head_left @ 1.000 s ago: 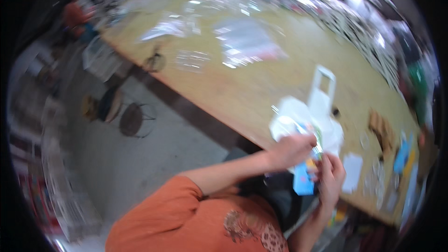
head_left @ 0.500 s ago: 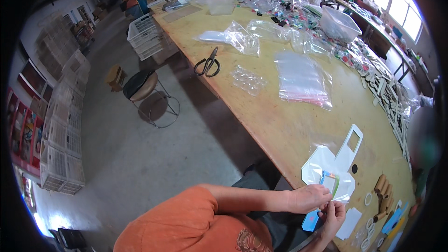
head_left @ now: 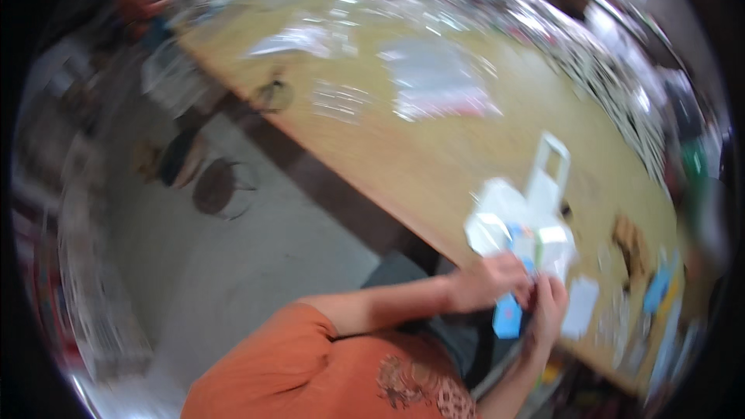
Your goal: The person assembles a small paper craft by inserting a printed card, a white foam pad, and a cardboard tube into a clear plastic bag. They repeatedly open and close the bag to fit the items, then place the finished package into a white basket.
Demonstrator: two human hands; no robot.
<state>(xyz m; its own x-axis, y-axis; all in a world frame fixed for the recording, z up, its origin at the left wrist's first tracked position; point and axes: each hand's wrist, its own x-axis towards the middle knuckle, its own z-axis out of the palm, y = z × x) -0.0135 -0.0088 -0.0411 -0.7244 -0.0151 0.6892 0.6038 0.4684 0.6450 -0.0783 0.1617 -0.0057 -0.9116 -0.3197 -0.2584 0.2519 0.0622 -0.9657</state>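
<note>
Motion blurs the whole head view. Near the table's close edge lies a flat white cut-out card (head_left: 497,200) with a long looped handle, and glints show clear plastic film (head_left: 490,226) over it. Blue and green print shows at its middle. At its near end my left hand (head_left: 497,278) and my right hand (head_left: 548,304) meet, fingers pinched together on what looks like the edge of the clear plastic bag. The fingertips hide the exact grip. Just below my left hand shows a blue card piece (head_left: 507,318). A white card (head_left: 580,308) lies right of my right hand.
Brown cardboard tubes (head_left: 628,242) and blue strips (head_left: 658,287) lie at the right. Farther off are a stack of clear bags (head_left: 438,81), scissors (head_left: 274,95) and a heap of pale strips (head_left: 609,85). A stool (head_left: 186,159) stands left of the table; another person (head_left: 138,8) works beyond.
The view has swung, so the table and its things sit farther left and higher in the picture. Both hands stay together at the white card's near end.
</note>
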